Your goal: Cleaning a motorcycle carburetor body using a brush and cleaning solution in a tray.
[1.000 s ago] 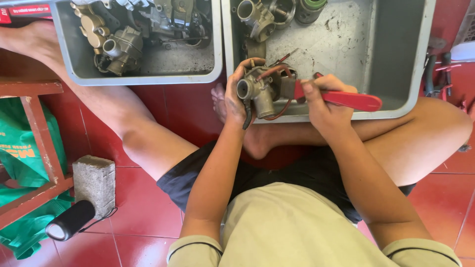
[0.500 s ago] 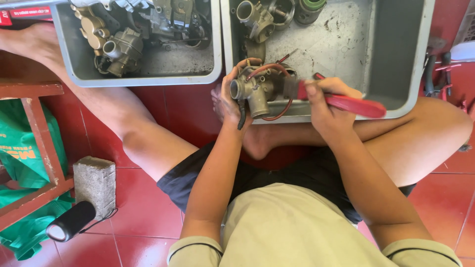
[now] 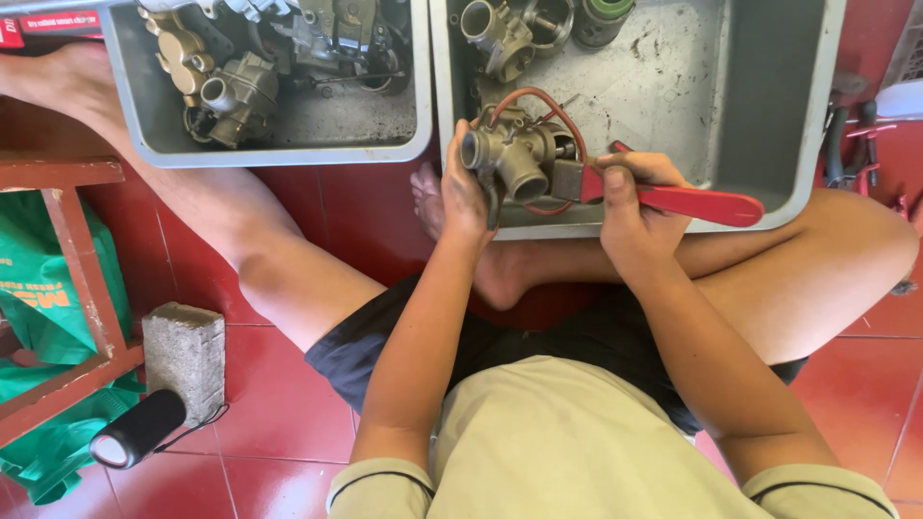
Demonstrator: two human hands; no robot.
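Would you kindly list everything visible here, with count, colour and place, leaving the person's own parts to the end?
carburetor: one, dull grey metal with a thin red hose, held above the right tray's near edge
red-handled tool: one, red, head against the carburetor
left tray: one, grey, top left, holding several metal and brass-coloured parts
right tray: one, grey, top right, a few parts at its far end
concrete block: one, grey, floor at left
black cylinder: one, beside the block
green bag: one, under the red wooden frame
left hand: grips the carburetor
right hand: grips the tool
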